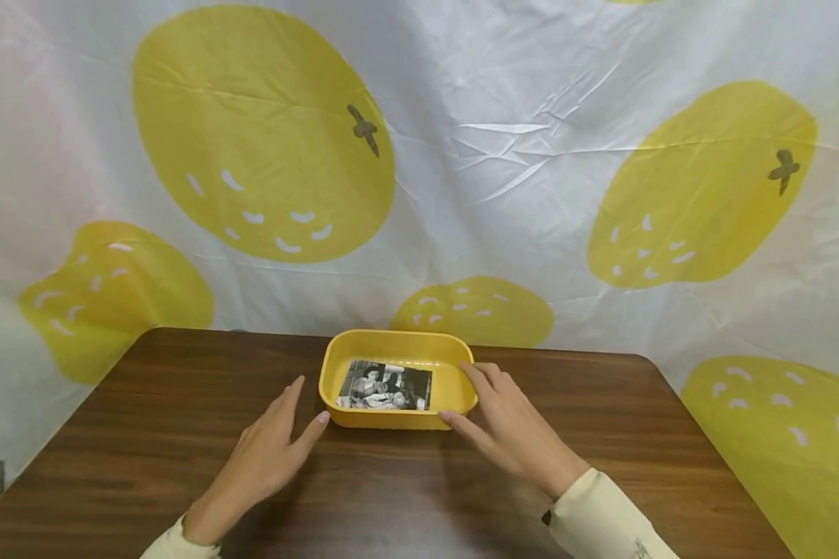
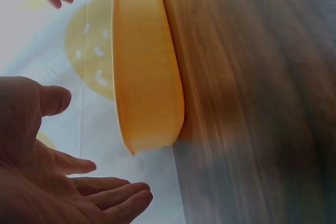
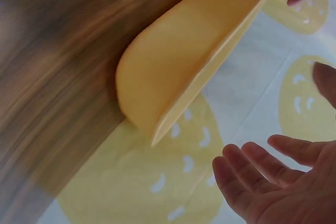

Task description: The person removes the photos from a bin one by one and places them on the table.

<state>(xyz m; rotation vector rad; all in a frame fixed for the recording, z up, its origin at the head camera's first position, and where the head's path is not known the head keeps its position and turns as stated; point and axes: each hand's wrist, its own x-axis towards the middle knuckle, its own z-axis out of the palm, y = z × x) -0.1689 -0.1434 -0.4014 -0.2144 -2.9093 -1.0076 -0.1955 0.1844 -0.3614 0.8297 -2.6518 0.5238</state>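
Fingers of the left hand [image 1: 269,446] are extended, thumb held well apart from them; those of the right hand [image 1: 520,435] are extended with a slight bend, thumb likewise apart. Neither hand grips anything. Both wrist views show a gap between each hand and the yellow tray [image 1: 391,420], which stands between them on the brown wooden table [image 1: 147,466], near its far edge. The tray rests on its base, open top facing upward; its long axis runs left to right in the head view, roughly parallel to the far edge of the table, with one rounded end toward each hand. Inside, toward the left end, lies a black-and-white picture [image 1: 384,387], image side up. Its long axis also runs roughly left to right, and the heads of the figures point mostly away from the wearer. Beyond the table hangs a white cloth [image 1: 475,93] printed with yellow fruit.
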